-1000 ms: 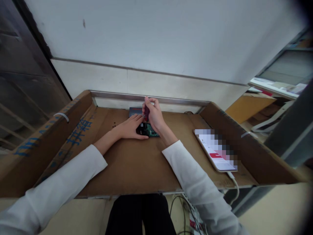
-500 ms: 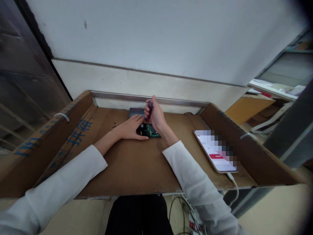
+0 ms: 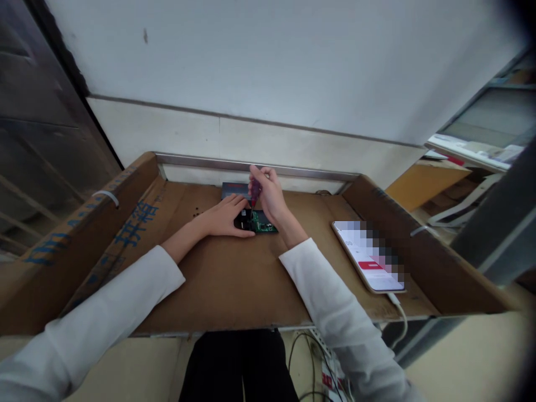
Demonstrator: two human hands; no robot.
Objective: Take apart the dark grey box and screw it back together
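A small black device with a green circuit board [image 3: 263, 221] lies flat on the cardboard. Its left end sits between the thumb and fingers of my left hand [image 3: 224, 218], thumb on the near side, fingers on the far side. My right hand [image 3: 270, 195] is closed around the dark red-purple handle of a screwdriver [image 3: 255, 193]. The screwdriver stands nearly upright, its tip down at the middle of the device, by the left edge of the green board. Whether the tip sits in a screw is too small to tell.
A dark flat box [image 3: 234, 190] lies behind my hands. Several tiny dark bits [image 3: 196, 212], perhaps screws, are left of my left hand. A phone [image 3: 368, 257] with a white cable [image 3: 402, 324] lies at right. Cardboard walls [image 3: 427, 251] border the work surface.
My right hand has rolled on the screwdriver handle, its thumb swinging left over the top. My left hand and the device have stayed in place.
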